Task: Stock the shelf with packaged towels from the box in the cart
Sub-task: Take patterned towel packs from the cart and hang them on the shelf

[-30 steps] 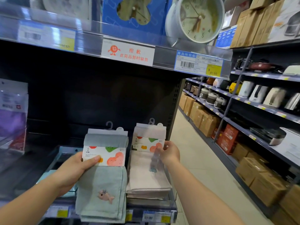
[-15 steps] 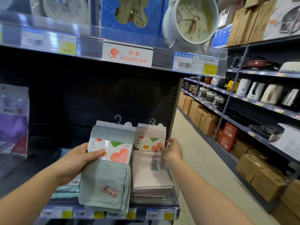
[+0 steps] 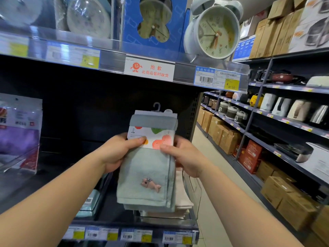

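Observation:
I hold a packaged pale green towel (image 3: 147, 177) upright in front of the dark shelf bay (image 3: 89, 107). It has a white fruit-print card band, a plastic hook on top and a small pink fish embroidered low down. My left hand (image 3: 117, 150) grips its left edge, thumb on the band. My right hand (image 3: 183, 155) grips the right edge, thumb on the band too. Behind and below the green towel, beige packaged towels (image 3: 181, 202) lie in the clear shelf bin, mostly hidden. The box and cart are out of view.
A clear divider bin (image 3: 92, 202) holds a pale teal pack at the lower left. A purple packaged item (image 3: 17, 132) stands at far left. Clocks (image 3: 213, 32) sit on the shelf above. Price tags (image 3: 131, 235) line the shelf edge. Appliances and cartons fill the aisle shelves on the right.
My left hand carried the green towel rightward, in front of the beige pack. My right hand left the beige pack and took hold of the green towel's right edge.

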Action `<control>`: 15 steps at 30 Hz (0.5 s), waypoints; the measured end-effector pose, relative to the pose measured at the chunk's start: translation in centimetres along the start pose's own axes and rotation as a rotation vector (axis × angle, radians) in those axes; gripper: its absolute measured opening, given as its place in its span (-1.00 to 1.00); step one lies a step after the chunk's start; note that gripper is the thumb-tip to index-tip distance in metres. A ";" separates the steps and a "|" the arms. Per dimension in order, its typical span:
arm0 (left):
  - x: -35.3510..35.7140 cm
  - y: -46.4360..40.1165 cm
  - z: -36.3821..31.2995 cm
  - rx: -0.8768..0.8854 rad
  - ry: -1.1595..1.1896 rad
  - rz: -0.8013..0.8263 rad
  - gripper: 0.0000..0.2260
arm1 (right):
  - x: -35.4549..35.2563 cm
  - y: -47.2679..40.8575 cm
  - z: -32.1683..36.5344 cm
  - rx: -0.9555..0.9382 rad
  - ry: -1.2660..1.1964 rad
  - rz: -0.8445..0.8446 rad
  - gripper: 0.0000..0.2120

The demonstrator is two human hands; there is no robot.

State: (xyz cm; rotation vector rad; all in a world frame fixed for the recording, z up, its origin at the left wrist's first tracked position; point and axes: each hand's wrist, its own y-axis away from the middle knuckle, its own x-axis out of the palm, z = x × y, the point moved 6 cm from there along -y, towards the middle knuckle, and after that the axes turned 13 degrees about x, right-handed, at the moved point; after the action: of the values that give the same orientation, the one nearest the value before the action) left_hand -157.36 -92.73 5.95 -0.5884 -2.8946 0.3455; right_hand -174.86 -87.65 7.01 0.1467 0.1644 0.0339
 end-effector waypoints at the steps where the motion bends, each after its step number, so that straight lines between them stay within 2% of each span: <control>1: 0.4 -0.1 0.0 0.000 0.037 -0.003 -0.63 | -0.5 0.0 0.3 -0.024 -0.036 -0.034 -0.69; 4: 1.4 0.4 1.0 -0.041 0.108 0.014 -0.55 | -2.2 -0.2 1.0 -0.054 -0.136 -0.096 -0.64; 8: 2.9 2.2 4.4 -0.165 0.034 0.068 -0.69 | -4.4 -1.6 0.9 -0.039 -0.286 -0.149 -0.65; 13: 5.0 3.6 7.9 -0.229 -0.030 0.091 -0.81 | -7.2 -4.2 -1.1 0.022 -0.181 -0.313 -0.58; 15: 5.8 3.8 8.6 -0.252 -0.036 0.062 -0.84 | -7.6 -5.3 -2.4 0.035 -0.124 -0.345 -0.62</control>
State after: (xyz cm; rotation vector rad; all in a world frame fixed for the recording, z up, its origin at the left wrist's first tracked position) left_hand -163.05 -88.64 -2.58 -0.7183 -2.9820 -0.0027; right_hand -182.64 -92.88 5.06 0.1536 0.0645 -0.3214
